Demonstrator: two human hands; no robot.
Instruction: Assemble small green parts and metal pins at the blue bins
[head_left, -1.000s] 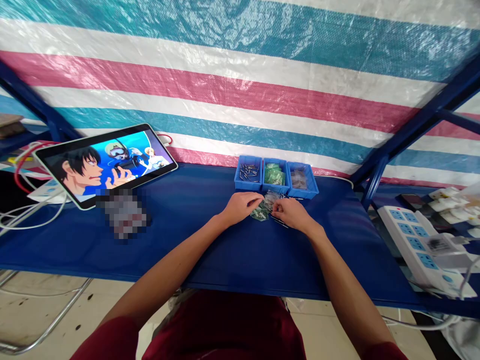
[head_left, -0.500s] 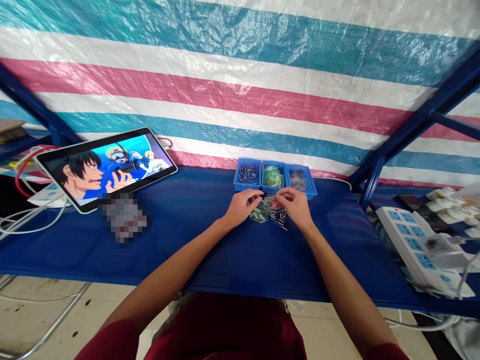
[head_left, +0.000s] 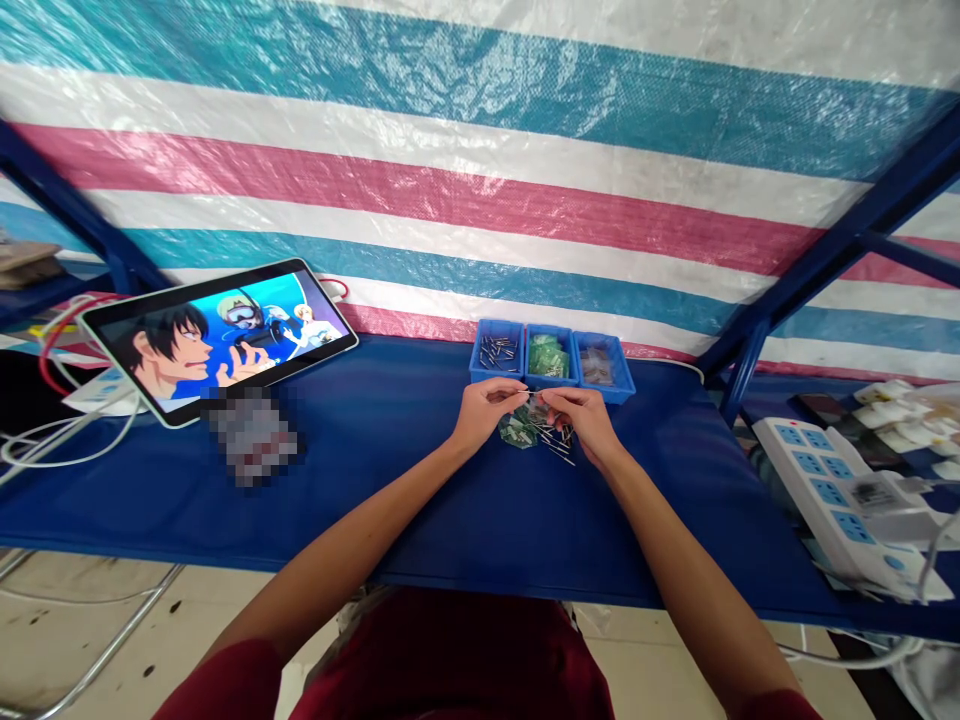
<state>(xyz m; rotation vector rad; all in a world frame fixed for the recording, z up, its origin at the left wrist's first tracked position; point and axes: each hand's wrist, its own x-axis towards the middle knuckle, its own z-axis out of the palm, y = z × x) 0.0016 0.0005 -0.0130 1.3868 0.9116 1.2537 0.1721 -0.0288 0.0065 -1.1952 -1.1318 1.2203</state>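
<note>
My left hand point(head_left: 484, 408) and my right hand point(head_left: 581, 418) are raised a little above the blue table point(head_left: 420, 470), fingertips pinched and nearly touching each other over a small pile of parts point(head_left: 534, 432). The pile holds small green boards and thin metal pins. Each hand pinches something tiny that I cannot make out. Just behind the hands stand three small blue bins: one with metal pins point(head_left: 497, 352), one with green boards point(head_left: 549, 357), one with clear packets point(head_left: 601, 364).
A tablet point(head_left: 217, 335) playing a cartoon leans at the left, with a blurred object point(head_left: 251, 435) in front of it and white cables point(head_left: 52, 440) beside it. A white power strip point(head_left: 840, 500) lies at the right. A striped tarp point(head_left: 480, 180) hangs behind.
Both hands lifted off the pile and drew together, fingertips meeting in a pinch above the parts. The view shifted slightly.
</note>
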